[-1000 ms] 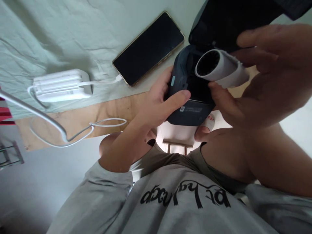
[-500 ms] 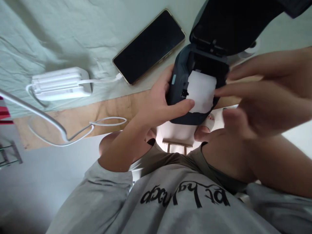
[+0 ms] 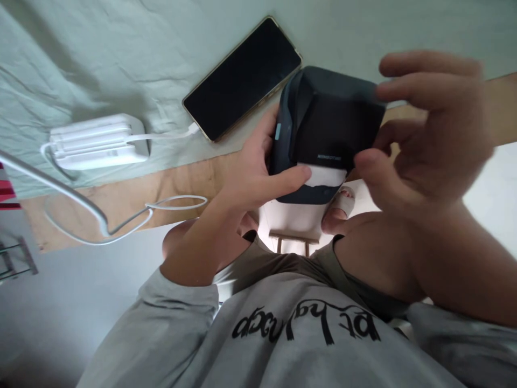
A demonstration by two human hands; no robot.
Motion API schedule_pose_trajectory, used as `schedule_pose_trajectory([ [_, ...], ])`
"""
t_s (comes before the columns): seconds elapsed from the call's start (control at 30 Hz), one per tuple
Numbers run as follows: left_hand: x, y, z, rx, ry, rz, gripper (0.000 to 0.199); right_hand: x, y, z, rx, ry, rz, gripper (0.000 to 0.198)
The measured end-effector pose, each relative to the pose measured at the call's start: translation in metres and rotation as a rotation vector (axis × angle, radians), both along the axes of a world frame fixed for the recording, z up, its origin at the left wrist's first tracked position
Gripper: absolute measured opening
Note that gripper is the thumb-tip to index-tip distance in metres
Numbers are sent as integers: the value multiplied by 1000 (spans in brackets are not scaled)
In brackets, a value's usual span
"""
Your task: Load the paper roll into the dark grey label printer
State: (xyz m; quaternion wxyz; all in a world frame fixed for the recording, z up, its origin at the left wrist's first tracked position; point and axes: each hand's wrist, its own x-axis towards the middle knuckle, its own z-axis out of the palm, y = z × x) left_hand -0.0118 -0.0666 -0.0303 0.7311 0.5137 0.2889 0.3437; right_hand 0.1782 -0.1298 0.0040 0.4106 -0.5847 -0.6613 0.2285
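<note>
A dark label printer (image 3: 337, 118) is held over the table's front edge, its lid down. From under the lid's front edge a strip of white paper (image 3: 327, 176) sticks out. My left hand (image 3: 258, 167) is closed round the printer's left side, with the thumb lying across the front on the paper. My right hand (image 3: 432, 129) is at the printer's right side, slightly blurred. Its thumb touches the lid's front right corner and its fingertips touch the right edge, the upper fingers spread.
A phone (image 3: 242, 81) lies on the pale green cloth (image 3: 169, 32), joined by a white cable to a white power bank (image 3: 99, 141). Another white cable (image 3: 177, 202) loops over the wooden table edge (image 3: 197, 180). My legs are below the edge.
The printer's lid has swung down from standing open and now covers the paper compartment. My right hand has come in against the lid's right side. My left hand keeps its hold.
</note>
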Motion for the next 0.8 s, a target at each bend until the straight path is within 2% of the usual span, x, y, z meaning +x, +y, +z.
schedule_pose_trajectory([
  [0.07, 3, -4, 3, -54, -62, 37, 49, -6, 5, -1, 77, -156, 75, 47],
  [0.1, 5, -6, 4, -66, -84, 53, 47, -8, 6, -3, 73, -158, 88, 49],
  [0.27, 7, -5, -2, -49, -78, 65, 42, -9, 6, -13, -78, 40, 82, 66],
  [0.4, 2, 1, -8, 35, -63, 58, 40, -10, 6, -17, -117, 79, 101, 67],
  [0.5, -1, 5, -10, 38, -46, 40, 37, -11, 8, -18, -140, 72, 65, 65],
  [0.7, 3, 3, 1, -38, -118, 28, 37, -8, 11, -28, -23, 22, 121, 68],
  [0.8, 7, 0, 8, -99, -182, 40, 36, -7, 9, -27, -61, 78, 137, 66],
])
